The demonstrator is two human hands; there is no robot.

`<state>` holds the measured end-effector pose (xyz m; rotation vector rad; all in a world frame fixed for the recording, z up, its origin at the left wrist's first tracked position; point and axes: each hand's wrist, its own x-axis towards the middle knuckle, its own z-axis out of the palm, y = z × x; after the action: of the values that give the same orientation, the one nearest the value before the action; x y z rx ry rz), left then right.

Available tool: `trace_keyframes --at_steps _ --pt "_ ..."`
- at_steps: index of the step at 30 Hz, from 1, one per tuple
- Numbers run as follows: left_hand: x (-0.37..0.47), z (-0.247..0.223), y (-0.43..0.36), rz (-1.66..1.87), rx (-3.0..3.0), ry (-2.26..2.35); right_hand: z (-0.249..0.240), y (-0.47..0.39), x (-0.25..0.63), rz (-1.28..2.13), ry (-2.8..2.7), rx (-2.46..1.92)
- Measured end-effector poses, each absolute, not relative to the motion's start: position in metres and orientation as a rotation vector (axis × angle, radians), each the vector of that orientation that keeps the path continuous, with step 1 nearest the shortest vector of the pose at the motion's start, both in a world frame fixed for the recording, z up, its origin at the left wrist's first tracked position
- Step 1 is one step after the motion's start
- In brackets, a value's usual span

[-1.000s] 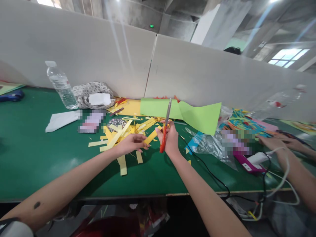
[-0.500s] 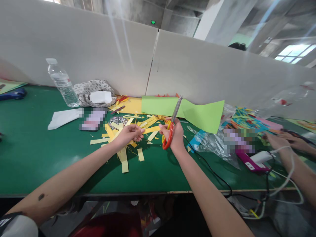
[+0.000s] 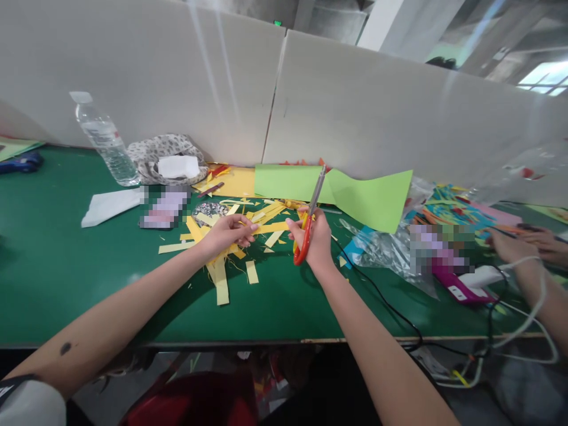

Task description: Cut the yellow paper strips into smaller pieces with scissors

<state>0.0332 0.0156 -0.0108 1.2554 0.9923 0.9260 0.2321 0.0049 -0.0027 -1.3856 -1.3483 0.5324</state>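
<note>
A short yellow paper strip stretches between both hands above the green table. My left hand pinches its left end. The right end is between the thumb and fingers of my right hand, which also holds scissors with red and yellow handles, blades pointing up and away. Loose yellow strips and scraps lie beneath and around my left hand. Behind the hands a light green paper sheet leans by the partition.
At the left are a water bottle, a spotted pouch, a phone and white tissue. Crumpled plastic, a black cable and a magenta object lie right. Another person's hands work at far right.
The view has tilted down slightly, so the background sits higher. Both hands keep hold of the strip, and the scissors stay in my right hand.
</note>
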Motion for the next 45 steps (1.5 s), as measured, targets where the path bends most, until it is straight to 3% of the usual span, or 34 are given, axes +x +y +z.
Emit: trace_keyframes --at_steps 14,23,39,45 --pt "0.023 -0.011 0.024 1.225 1.287 1.018 0.01 0.001 0.233 0.699 -1.196 -1.335" --pt "0.029 -0.011 0.014 0.674 1.451 0.915 0.014 -0.006 0.223 0.774 -1.268 -1.301" --pt "0.03 -0.017 0.022 1.105 0.994 0.913 0.009 -0.012 0.22 0.993 -1.349 -1.22" --pt "0.03 -0.014 0.02 1.038 0.944 0.813 0.003 -0.013 0.214 0.998 -1.475 -1.242"
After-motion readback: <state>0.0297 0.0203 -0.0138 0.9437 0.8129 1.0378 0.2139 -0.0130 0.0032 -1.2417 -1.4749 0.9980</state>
